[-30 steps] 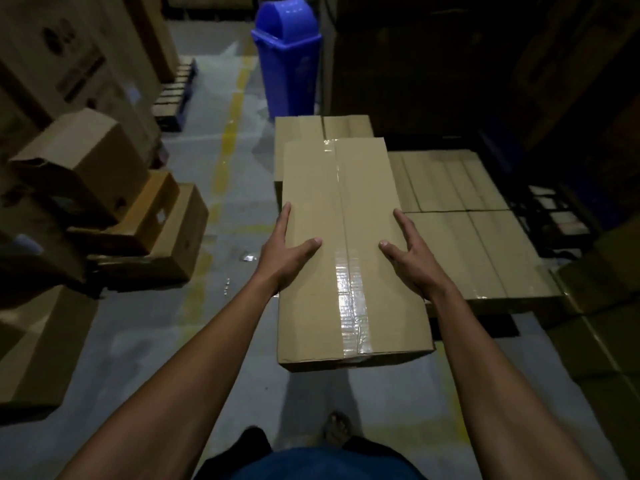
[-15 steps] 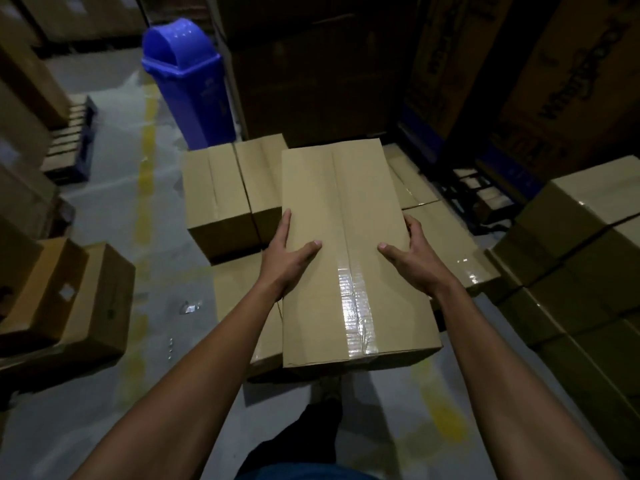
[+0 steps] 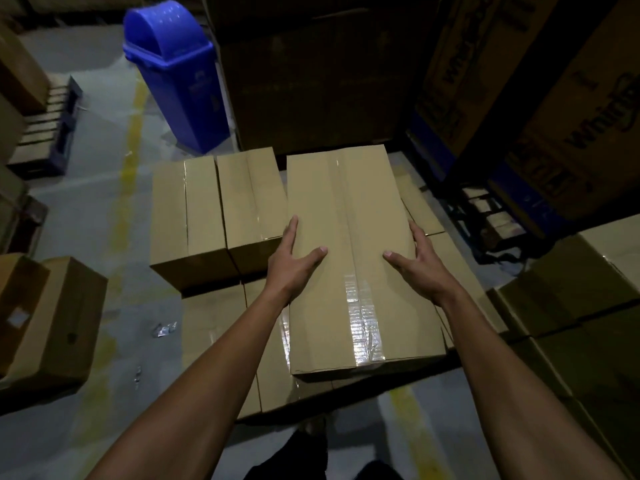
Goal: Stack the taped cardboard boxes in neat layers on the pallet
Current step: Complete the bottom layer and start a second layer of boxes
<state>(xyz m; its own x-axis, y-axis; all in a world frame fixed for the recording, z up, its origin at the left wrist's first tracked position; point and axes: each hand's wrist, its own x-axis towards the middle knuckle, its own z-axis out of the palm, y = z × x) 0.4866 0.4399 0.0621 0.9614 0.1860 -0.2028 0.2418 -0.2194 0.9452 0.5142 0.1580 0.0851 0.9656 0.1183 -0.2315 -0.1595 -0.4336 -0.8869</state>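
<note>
I stand on a gray floor (image 3: 104, 220) with yellow lines. My left hand (image 3: 294, 263) and right hand (image 3: 420, 268) grip the sides of a long brown box (image 3: 360, 258), thumbs on top. Shiny clear tape (image 3: 362, 317) runs down its middle. I hold it above the low boxes (image 3: 214, 323), beside two stacked boxes (image 3: 214, 216). Farther back stand a blue bin (image 3: 176, 77) and big dark cartons (image 3: 311, 74).

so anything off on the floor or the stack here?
Small shiny scraps, maybe tape or plastic, litter the floor left of the stacked boxes. Stack looks square; the held box appears undamaged.
</note>
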